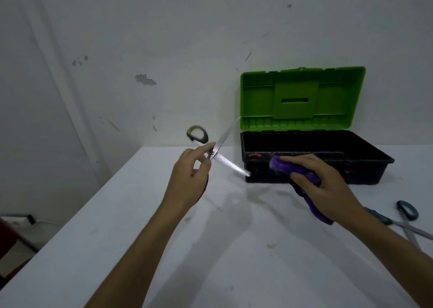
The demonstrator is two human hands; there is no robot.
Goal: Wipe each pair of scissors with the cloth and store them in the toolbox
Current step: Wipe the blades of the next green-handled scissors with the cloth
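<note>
Both forearms come in from the bottom edge, bare, angled up and inward. Left hand (189, 179) raised off the surface, back of hand toward camera, thumb and forefinger extended forward in a pinch grip near the pivot of the open scissors (218, 150); remaining fingers curled under. Right hand (328, 186) lower and to the right, palm down, fingers curled around the purple cloth (302, 179), index finger stretched along its top, thumb tucked on the near side. Hands apart, not touching each other.
</note>
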